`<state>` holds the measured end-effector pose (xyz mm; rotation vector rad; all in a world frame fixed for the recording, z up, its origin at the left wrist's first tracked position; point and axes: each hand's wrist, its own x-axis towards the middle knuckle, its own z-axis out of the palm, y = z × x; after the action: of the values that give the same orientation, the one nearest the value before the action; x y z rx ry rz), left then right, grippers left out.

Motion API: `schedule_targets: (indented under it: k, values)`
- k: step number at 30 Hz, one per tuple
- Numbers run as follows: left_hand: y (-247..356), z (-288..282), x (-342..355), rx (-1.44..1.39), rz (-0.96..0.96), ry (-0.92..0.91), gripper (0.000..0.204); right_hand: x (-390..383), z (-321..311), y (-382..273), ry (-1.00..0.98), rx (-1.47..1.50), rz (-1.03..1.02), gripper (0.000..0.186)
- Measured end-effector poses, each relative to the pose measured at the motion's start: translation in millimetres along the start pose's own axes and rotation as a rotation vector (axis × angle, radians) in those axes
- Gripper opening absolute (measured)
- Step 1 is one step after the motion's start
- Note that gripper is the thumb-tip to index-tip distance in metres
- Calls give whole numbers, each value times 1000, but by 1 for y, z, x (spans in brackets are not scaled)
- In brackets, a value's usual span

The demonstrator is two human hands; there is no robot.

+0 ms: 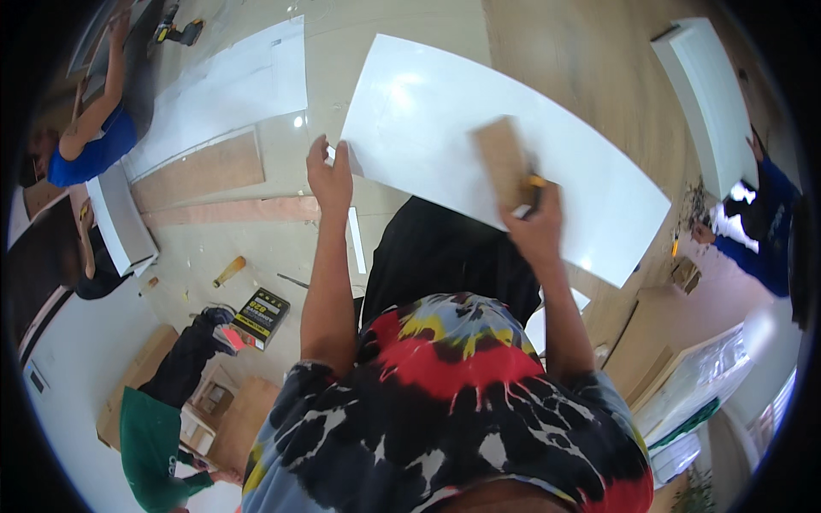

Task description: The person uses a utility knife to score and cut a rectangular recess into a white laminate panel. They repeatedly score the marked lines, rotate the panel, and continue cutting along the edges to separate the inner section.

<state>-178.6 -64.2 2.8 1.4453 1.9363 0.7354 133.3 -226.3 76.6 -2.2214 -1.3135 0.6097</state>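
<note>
A curved white panel [428,120] lies across my dark-clothed lap, its glossy face up. My left hand [330,175] grips its left edge near the lower corner, fingers curled at the rim. Over the panel's middle, my right hand [536,224] is closed on a brown flat piece [496,154] with a dark and yellow part at my fingers; motion blur hides exactly what that part is.
Co-workers in blue [90,150], green [145,436] and dark blue [770,265] work around me. A drill [180,32], white sheet [239,85], boards [197,171], black-and-yellow container [261,318] and yellow-handled tool [229,272] lie left. A long white piece [697,103] stands right.
</note>
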Motion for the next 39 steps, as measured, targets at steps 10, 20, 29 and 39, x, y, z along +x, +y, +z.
schedule_targets:
  k: [10, 20, 29, 39]
  values:
    - [0, 37, 67, 67, 277, -308, 61, -311, 3, 237, 589, 105, 542, 62]
    - [-16, 25, -36, -106, -14, -422, 56, -207, 57, 130, 847, 1334, 520, 44]
    - [-14, 9, -145, 142, 187, -384, 60, -141, 92, 115, 900, 1409, 655, 49]
    - [5, 20, -136, 581, 691, -380, 57, -175, 51, 119, 711, 1379, 554, 24]
